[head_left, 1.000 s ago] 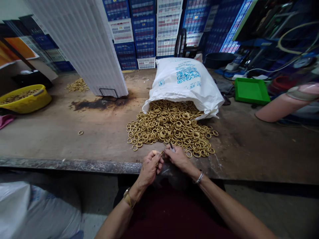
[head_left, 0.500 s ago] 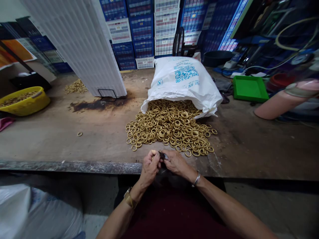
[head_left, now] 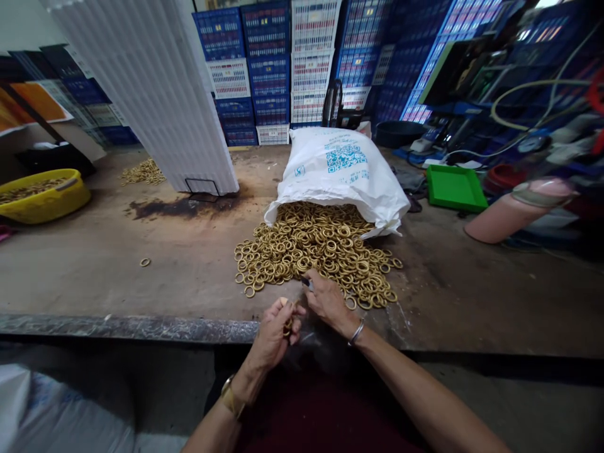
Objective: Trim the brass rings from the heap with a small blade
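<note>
Brass-coloured rings (head_left: 321, 251) lie in a heap at the middle of the table, spilling from the mouth of a white woven sack (head_left: 340, 176). My left hand (head_left: 274, 333) is closed around one or more rings (head_left: 287, 327) above the table's front edge. At the near side of the heap is my right hand (head_left: 328, 304), its fingers curled on a small tool with a dark tip (head_left: 306, 283). The tool's exact kind is too small to make out. A short gap separates the two hands.
On the wooden table (head_left: 189, 283), a single ring (head_left: 145, 262) lies to the left. A ribbed white panel (head_left: 155, 94) stands behind it, and a yellow basin (head_left: 42, 201) is at far left. To the right are a green tray (head_left: 455, 187) and a pink cylinder (head_left: 504, 214).
My right hand has moved up and away from my left hand, toward the heap, with the small tool. My left hand has dropped slightly left, still holding rings. The camera view has shifted.
</note>
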`<state>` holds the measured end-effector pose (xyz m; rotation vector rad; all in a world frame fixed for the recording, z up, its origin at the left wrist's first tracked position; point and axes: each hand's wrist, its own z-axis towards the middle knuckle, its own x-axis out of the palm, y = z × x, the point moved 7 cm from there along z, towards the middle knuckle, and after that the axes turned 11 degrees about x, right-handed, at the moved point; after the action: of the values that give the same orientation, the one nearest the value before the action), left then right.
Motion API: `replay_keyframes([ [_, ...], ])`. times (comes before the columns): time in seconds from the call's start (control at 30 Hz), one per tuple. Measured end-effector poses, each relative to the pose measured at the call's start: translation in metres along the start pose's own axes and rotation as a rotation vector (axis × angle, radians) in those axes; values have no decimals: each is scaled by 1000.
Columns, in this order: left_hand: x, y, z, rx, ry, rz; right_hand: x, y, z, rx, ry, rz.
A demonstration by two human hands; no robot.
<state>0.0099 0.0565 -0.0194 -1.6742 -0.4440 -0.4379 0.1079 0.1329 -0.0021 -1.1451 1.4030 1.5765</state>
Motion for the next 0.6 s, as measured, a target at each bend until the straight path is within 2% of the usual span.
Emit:
replay_keyframes([
  [0.13,-9,7,3,-24,-49,-81,-11,7,16,25,-61,-81],
  [0.33,-11,12,2,-107,-44,-252,-11,4,39,111,-20,-259],
  [0.6,-16,19,7,-161,-120,-367,-3,-3,35,84,-33,-196],
])
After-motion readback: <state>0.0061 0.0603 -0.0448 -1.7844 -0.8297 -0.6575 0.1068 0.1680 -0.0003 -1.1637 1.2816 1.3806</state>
